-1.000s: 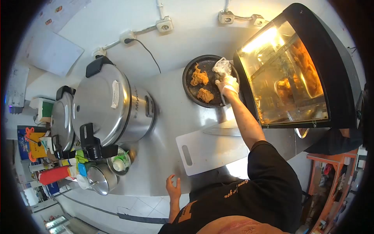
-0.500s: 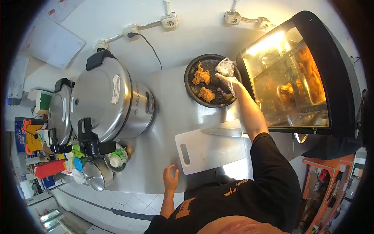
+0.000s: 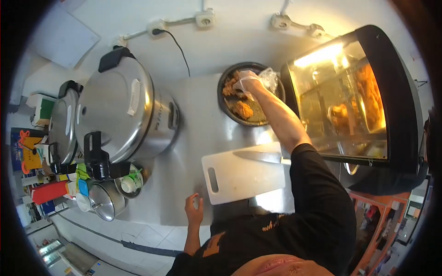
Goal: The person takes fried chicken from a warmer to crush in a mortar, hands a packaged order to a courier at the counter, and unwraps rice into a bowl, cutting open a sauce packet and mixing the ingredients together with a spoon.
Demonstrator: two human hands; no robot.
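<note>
"How is the left hand point(image 3: 194, 209) sitting?"

"It's hanging at the cutting board's point(image 3: 239, 179) eight o'clock, near the edge of the counter point(image 3: 195, 126), loosely curled, thumb apart, gripping nothing."

"Why is the board lying there?"

"Probably it's giving the knife point(image 3: 260, 156) a flat bed; the blade is resting toward its one o'clock."

"And the right hand point(image 3: 249, 82)?"

"It's covering part of the upper piece of fried chicken point(image 3: 243, 110) in the black dish point(image 3: 223, 103), at twelve o'clock from the board. A clear glove point(image 3: 241, 86) is likely keeping skin off food. Whether the fingers are pinching, I cannot tell."

"Your count?"

"I'm counting one board, one knife, one dish, two chicken pieces, one lit cabinet point(image 3: 398, 92) glowing at two o'clock, and two big lidded pots point(image 3: 113, 115) standing at ten."
</note>
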